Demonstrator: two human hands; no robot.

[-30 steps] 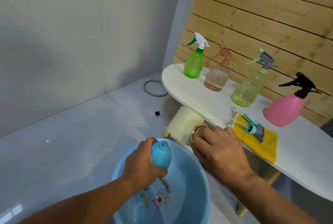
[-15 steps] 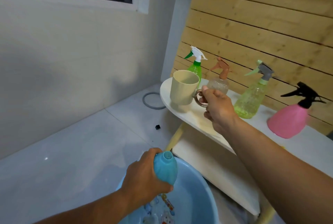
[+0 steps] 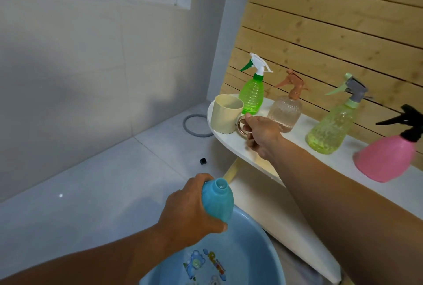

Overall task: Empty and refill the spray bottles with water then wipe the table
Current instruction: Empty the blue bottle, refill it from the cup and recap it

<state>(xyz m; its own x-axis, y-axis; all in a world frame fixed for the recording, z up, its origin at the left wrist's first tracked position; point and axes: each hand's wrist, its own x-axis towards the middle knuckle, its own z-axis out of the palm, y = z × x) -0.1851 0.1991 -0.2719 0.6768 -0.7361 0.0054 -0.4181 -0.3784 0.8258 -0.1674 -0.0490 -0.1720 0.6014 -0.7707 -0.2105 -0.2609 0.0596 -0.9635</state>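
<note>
My left hand (image 3: 187, 213) grips an open blue bottle (image 3: 217, 198) with no spray head, held above the blue basin (image 3: 258, 252). My right hand (image 3: 261, 133) pinches the ring handle of a cream mug (image 3: 225, 114) that stands on the left end of the white table (image 3: 231, 145). Along the back of the table stand a green spray bottle (image 3: 251, 92), a clear bottle with a brown head (image 3: 285, 110), a yellow-green bottle with a grey head (image 3: 329, 129) and a pink bottle with a black head (image 3: 386, 158).
A grey ring (image 3: 196, 125) and a small black cube (image 3: 202, 161) lie on the white tiled floor. The wooden slat wall (image 3: 332, 32) backs the table. A lower shelf (image 3: 274, 213) sits under the tabletop beside the basin.
My right hand lifted the mug from beside the basin up to the table and set it on the left end. The left hand kept the blue bottle over the basin.
</note>
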